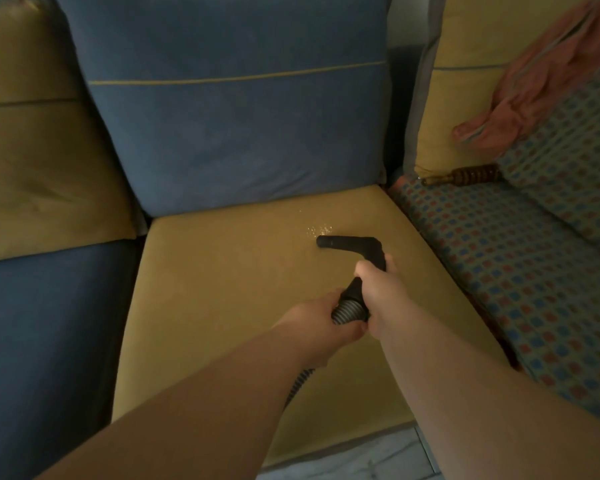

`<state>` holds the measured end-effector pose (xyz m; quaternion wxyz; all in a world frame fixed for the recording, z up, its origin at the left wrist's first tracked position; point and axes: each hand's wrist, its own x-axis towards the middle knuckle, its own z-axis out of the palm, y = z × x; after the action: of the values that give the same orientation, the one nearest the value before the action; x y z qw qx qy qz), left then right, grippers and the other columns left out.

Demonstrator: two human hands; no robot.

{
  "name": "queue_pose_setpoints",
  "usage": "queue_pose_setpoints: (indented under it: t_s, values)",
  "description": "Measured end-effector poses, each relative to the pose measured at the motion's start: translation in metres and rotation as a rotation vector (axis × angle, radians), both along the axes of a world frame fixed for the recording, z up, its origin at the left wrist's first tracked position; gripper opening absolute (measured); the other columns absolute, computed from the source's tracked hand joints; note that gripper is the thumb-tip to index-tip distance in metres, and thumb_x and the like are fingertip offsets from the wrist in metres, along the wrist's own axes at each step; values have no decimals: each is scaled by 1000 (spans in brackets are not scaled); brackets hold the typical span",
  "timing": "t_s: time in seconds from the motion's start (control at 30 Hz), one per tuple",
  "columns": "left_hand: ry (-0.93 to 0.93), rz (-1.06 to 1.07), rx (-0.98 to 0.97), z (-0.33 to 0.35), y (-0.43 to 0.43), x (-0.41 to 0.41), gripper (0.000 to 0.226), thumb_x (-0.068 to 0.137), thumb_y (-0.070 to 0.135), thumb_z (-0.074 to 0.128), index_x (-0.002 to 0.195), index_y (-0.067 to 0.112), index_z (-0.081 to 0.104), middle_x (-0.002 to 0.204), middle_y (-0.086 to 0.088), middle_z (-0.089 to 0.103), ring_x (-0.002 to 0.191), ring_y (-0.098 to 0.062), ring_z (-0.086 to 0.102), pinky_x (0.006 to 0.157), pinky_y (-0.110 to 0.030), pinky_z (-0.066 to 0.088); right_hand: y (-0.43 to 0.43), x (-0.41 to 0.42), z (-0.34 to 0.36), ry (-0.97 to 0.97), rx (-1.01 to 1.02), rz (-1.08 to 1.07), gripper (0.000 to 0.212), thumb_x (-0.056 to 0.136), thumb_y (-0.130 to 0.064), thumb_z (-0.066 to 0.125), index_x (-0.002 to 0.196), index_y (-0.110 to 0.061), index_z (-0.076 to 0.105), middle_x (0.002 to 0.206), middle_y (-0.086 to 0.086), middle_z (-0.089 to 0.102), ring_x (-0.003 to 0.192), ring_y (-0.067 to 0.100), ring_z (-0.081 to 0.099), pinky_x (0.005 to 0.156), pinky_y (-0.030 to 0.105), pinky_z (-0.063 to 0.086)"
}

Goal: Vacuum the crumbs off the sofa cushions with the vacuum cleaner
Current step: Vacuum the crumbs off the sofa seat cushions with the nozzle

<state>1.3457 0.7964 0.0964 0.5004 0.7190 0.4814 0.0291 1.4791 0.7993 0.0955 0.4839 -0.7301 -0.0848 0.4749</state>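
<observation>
A black vacuum nozzle [347,244] lies low over the yellow seat cushion [215,289], its open end pointing left. Pale crumbs [317,230] are scattered on the cushion just beyond that end. My right hand [381,289] is wrapped around the black handle behind the bend. My left hand [321,318] grips the ribbed grey hose [349,311] right behind it. The hose runs on under my left forearm toward the sofa's front edge.
A blue back cushion [229,109] stands behind the seat. A blue seat cushion [45,341] lies to the left. A checked cushion [520,271] lies to the right, with pink cloth [541,81] and a brown beaded tassel [471,174] above it. Grey floor [361,455] shows below.
</observation>
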Motion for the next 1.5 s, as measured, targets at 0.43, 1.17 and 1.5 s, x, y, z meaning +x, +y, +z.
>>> queue_pose_setpoints:
  t_s: [0.43,1.17,1.5]
  values:
    - [6,-54,-3,-3,6,-6,53,80,51,62,130,49,42,72,7,61,46,-8,59,47,-25,56,-1,-7,4,39,-21,-45,75,85,-22,57,146,-51,23,122,8,54,88,29,62,56,34,53]
    - [13,-79,-18,-7,43,-31,45,85,48,61,127,46,46,70,5,61,44,-8,56,46,-23,53,31,-35,-1,34,17,-135,74,86,-24,58,146,-49,23,124,8,53,94,30,61,77,44,57]
    - [61,-72,-35,7,48,-31,49,84,51,61,130,46,44,72,4,61,50,-12,58,54,-31,58,37,-36,7,50,14,-117,70,87,-22,57,146,-45,28,124,9,54,92,29,61,69,39,56]
